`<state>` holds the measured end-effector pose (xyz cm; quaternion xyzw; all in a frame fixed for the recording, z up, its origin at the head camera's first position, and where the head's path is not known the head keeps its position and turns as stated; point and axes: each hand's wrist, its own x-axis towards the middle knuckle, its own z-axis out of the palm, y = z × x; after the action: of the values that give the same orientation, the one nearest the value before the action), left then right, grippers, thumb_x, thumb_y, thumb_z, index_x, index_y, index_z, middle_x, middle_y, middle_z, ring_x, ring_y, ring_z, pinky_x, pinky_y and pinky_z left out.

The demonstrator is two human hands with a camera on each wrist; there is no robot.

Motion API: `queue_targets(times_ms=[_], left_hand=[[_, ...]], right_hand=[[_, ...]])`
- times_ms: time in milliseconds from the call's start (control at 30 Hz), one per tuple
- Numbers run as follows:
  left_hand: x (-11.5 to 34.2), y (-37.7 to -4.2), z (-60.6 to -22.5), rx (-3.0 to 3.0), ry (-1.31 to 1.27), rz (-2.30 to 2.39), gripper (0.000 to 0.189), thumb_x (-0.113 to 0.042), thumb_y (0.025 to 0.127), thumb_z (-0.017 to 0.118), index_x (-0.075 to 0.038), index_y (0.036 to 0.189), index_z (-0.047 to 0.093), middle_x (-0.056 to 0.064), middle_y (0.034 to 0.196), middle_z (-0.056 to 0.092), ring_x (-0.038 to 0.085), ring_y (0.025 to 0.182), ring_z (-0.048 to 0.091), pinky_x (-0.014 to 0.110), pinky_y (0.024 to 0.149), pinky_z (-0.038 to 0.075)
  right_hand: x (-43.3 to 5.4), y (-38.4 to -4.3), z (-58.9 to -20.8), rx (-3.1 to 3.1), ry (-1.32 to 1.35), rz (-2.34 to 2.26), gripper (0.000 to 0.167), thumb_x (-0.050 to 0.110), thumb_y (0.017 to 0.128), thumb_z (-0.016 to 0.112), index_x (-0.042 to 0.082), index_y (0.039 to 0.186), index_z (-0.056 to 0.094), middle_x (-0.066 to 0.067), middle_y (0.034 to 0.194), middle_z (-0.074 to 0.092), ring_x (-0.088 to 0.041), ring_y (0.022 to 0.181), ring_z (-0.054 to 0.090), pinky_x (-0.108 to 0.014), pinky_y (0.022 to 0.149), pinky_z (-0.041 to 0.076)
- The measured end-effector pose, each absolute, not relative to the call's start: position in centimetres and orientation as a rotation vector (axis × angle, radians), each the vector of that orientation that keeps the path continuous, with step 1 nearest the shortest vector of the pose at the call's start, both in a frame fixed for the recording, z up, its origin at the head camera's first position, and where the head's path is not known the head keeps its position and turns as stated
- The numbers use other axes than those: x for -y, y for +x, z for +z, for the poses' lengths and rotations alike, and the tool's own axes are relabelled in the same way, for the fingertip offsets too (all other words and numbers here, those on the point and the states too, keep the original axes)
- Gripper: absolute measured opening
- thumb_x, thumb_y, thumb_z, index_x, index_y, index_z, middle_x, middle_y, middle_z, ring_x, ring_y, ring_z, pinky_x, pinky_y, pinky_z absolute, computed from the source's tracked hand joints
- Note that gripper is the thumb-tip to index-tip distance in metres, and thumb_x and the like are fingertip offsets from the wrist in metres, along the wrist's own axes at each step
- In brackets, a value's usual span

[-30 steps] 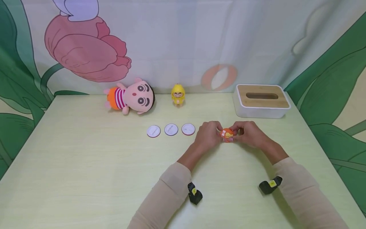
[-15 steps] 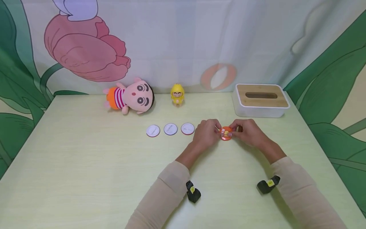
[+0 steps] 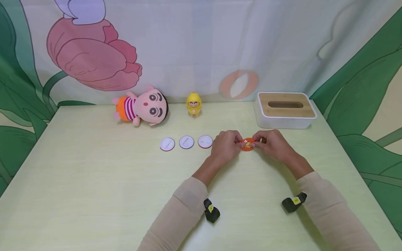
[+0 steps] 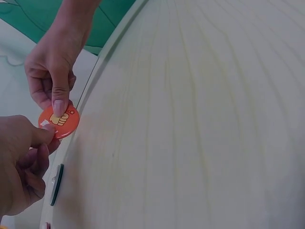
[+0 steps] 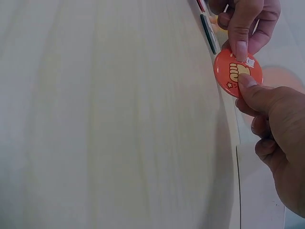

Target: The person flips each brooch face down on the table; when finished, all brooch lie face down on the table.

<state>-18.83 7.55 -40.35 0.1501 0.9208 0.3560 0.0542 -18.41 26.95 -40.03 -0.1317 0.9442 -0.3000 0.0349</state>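
Observation:
Between my two hands is a round orange button badge (image 3: 247,147), printed with a yellow fist. My left hand (image 3: 226,145) pinches its left edge, thumb on the printed face. On the opposite edge my right hand (image 3: 272,144) pinches it the same way. The right wrist view shows both thumbs lying on the front of the badge (image 5: 228,70), with other fingers behind it. To the left of my left hand, three round badges lie in a row, white pin backs up: a near one (image 3: 205,141), a middle one (image 3: 186,142) and a far one (image 3: 167,144).
A plush doll (image 3: 142,106) in a striped top lies at the back left of the table (image 3: 103,188). Right of it stands a small yellow chick-hooded figure (image 3: 194,104). A white tissue box (image 3: 286,111) with a wooden lid sits at the back right, behind my right hand.
The orange badge has tilted in my fingers, its printed face now looking flatter and turned. Both hands have shifted very slightly. The three badges on the table stay in place.

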Motion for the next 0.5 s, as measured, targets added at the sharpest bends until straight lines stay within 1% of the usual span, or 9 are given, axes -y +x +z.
queue_targets(times_ms=[200,333,433,500], left_hand=[[-7.40,-18.77,-40.42,-2.776,0.448,1.119,0.014,-0.024,0.098,0.068,-0.013,0.098,0.077,-0.002,0.088,0.075,0.012,0.069,0.057,0.021,0.058,0.040],[-7.27,-18.79,-40.38,-2.744,0.424,1.178,0.022,-0.030,0.099,0.066,-0.012,0.100,0.079,-0.001,0.076,0.071,0.010,0.061,0.051,0.021,0.054,0.035],[-7.11,-18.79,-40.28,-2.677,0.400,1.260,0.024,-0.031,0.099,0.067,-0.010,0.100,0.079,0.002,0.071,0.071,0.007,0.055,0.052,0.020,0.052,0.034],[-6.98,-18.78,-40.21,-2.620,0.389,1.322,0.022,-0.029,0.097,0.070,-0.009,0.098,0.080,0.004,0.072,0.074,0.008,0.053,0.057,0.018,0.050,0.036]], right_hand=[[-26.98,-18.27,-40.08,-2.934,-0.438,-0.875,0.013,0.006,0.090,0.075,0.000,0.101,0.076,-0.011,0.087,0.073,-0.019,0.076,0.053,-0.020,0.063,0.041],[-26.97,-18.21,-40.34,-2.991,-0.507,-0.841,0.011,0.006,0.090,0.075,0.001,0.100,0.076,-0.010,0.087,0.074,-0.019,0.075,0.054,-0.020,0.064,0.043],[-26.98,-18.10,-40.49,-3.060,-0.577,-0.794,0.010,0.007,0.089,0.076,0.002,0.098,0.077,-0.009,0.087,0.076,-0.018,0.074,0.055,-0.023,0.066,0.044],[-27.04,-17.99,-40.50,-3.091,-0.604,-0.775,0.009,0.006,0.088,0.077,0.003,0.097,0.077,-0.009,0.086,0.076,-0.018,0.073,0.055,-0.025,0.067,0.044]])
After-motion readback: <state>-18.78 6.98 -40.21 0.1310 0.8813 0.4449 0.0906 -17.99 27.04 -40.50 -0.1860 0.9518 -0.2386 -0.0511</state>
